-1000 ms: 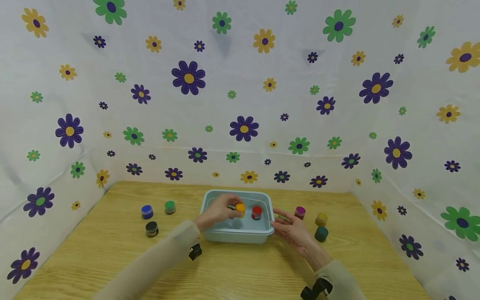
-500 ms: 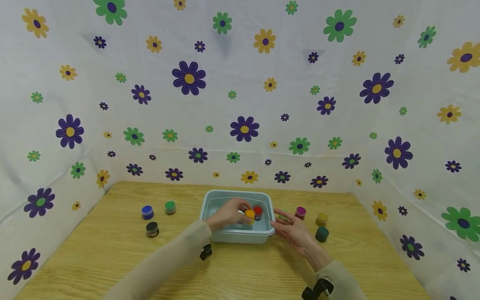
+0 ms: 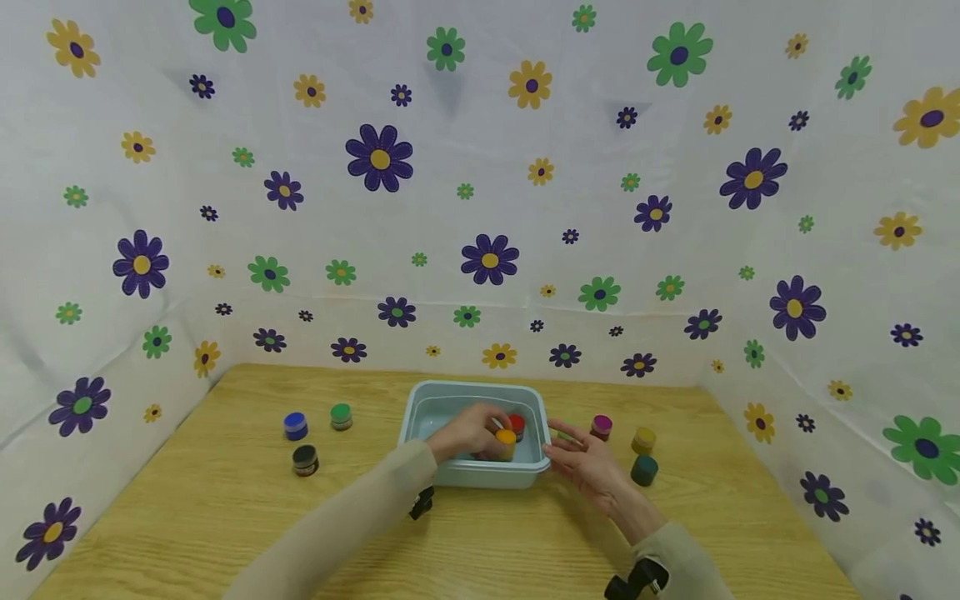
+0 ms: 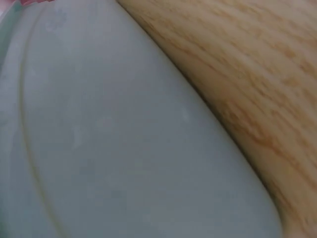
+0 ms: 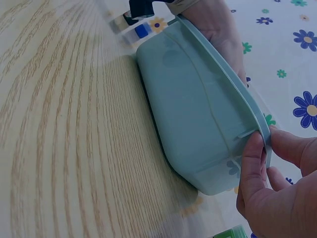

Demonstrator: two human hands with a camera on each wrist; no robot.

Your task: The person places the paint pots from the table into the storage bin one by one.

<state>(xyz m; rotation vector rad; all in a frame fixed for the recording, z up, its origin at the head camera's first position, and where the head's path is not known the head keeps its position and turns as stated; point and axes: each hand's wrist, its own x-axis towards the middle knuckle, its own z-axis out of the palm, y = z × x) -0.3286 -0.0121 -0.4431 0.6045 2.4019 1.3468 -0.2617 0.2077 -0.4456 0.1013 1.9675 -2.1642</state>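
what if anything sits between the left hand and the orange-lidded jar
Nothing visible: the left hand grips the orange-lidded jar inside the pale blue tub. The red-lidded jar stands just behind it, on the far side, not between them.

Plastic tub (image 3: 483,477): pale blue-green
Front jar in tub (image 3: 506,444): orange
Rear jar in tub (image 3: 518,426): red
Left-side jars (image 3: 296,426): blue, green, black
Right-side jars (image 3: 643,470): magenta, yellow, dark teal, lime
Curtain (image 3: 480,108): white with purple, green, orange daisies
Tabletop (image 3: 517,550): yellowish woodgrain

The bin (image 3: 487,478) has room at far left, but left hand (image 3: 468,430), orange jar (image 3: 507,443) and red jar (image 3: 517,425) crowd its right.
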